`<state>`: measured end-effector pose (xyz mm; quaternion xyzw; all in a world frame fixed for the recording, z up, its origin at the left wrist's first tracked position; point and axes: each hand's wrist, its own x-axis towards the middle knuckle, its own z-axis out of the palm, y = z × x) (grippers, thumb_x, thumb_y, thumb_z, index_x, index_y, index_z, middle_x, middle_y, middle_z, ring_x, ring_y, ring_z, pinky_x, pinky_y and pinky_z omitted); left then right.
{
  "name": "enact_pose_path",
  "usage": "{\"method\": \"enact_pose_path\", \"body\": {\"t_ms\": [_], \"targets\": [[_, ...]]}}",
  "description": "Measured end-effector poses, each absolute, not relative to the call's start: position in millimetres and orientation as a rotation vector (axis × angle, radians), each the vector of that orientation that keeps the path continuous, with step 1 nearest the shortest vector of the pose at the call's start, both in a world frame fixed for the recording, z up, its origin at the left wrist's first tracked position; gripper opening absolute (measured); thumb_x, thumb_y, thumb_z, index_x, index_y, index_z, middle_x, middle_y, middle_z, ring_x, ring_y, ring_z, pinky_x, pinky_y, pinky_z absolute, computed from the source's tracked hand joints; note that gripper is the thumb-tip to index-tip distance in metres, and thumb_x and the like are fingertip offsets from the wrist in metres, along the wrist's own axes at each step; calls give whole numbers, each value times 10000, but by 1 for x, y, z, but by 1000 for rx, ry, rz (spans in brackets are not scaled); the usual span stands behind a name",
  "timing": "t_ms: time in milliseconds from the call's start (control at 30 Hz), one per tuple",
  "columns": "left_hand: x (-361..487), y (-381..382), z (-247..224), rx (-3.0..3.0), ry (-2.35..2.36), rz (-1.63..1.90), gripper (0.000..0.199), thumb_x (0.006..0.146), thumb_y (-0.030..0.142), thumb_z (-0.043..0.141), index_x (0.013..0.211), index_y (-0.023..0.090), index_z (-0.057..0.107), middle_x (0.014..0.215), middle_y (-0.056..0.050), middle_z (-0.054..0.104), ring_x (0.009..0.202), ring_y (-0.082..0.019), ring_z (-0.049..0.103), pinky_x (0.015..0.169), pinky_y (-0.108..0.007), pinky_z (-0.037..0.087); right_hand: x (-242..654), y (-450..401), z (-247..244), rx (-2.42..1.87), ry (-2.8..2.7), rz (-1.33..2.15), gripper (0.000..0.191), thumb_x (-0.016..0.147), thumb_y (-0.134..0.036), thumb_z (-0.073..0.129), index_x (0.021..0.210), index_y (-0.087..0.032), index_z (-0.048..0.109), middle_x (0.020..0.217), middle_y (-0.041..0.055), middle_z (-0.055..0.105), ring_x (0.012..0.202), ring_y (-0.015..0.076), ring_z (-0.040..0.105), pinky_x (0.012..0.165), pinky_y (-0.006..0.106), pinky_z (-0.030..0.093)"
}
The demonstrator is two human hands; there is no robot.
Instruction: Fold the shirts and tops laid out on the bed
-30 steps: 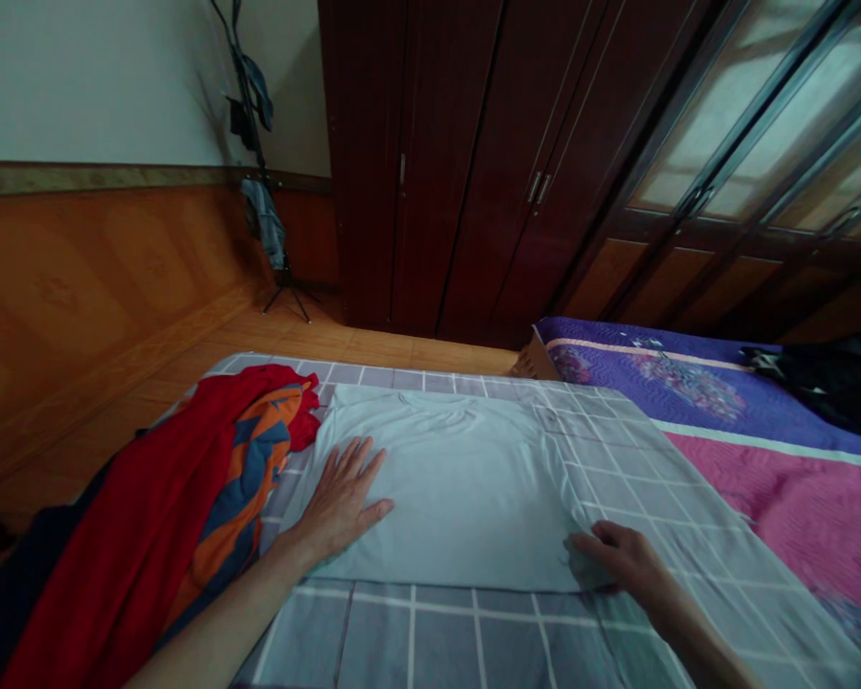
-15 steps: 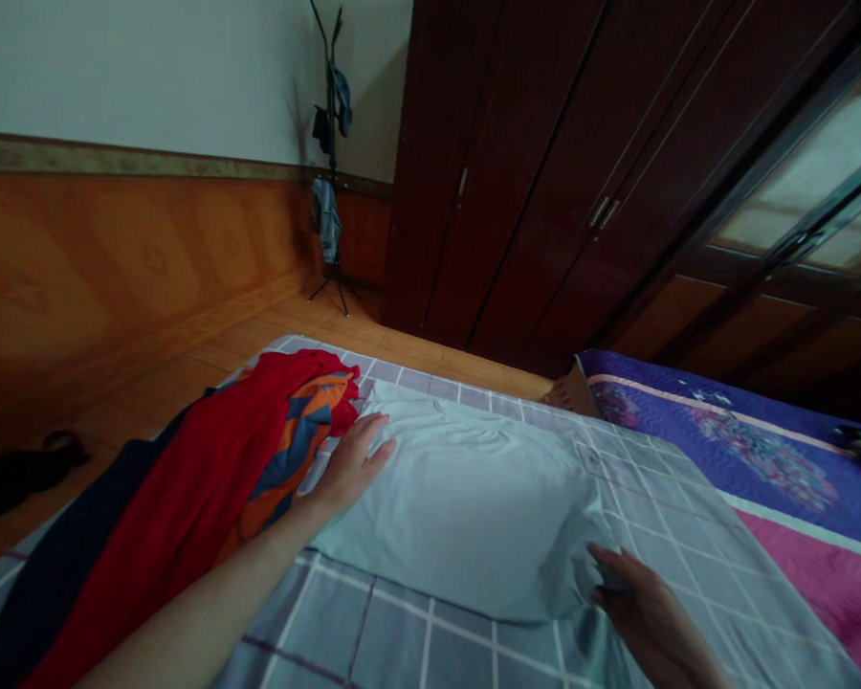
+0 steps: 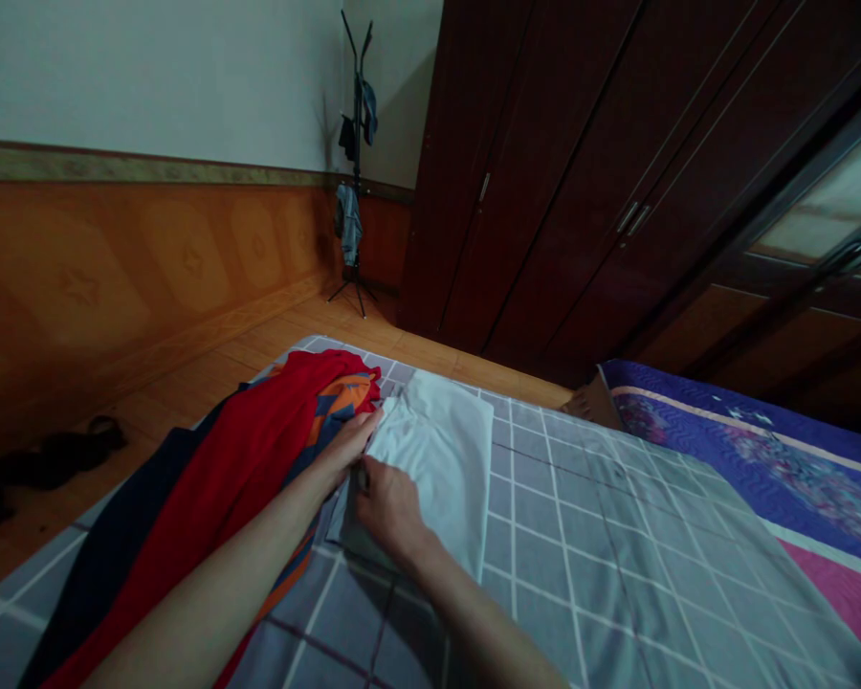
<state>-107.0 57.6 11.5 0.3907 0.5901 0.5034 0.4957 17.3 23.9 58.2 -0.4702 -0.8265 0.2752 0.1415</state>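
Observation:
A pale, light-coloured T-shirt (image 3: 449,450) lies folded over into a narrow rectangle on a grey checked bedsheet (image 3: 545,574). My left hand (image 3: 350,446) rests along its left edge with fingers stretched out, partly hidden against the cloth. Just below it, my right hand (image 3: 391,507) is closed on the shirt's folded-over edge, knuckles up. Left of the shirt, close by my left forearm, is a heap of clothes: a red garment (image 3: 236,478), an orange and blue patterned one (image 3: 337,402) and a dark navy one (image 3: 136,526).
Beyond the bed stand a dark wooden wardrobe (image 3: 531,191) and a coat rack (image 3: 357,163) with clothing on it. A purple floral mattress or cover (image 3: 746,431) is at the right. Dark items (image 3: 57,459) lie on the wooden floor at the left.
My right hand has carried the shirt's right side over to the left, next to my left hand. The shirt, spread wide before, is now folded over. The view has shifted slightly.

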Motion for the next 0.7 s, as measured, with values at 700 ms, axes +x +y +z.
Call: {"method": "enact_pose_path", "body": {"t_ms": [700], "targets": [[-114,49,25,1686,1905,671,567,672,45,493,1229,148,510,1046,-107,657,1036,-262,601,897,-335,415,94,-38,26,-1116,-2714,113,281,738,-52,548,971,-204,588,975,74,582,891,254,503,775,371,433]]}}
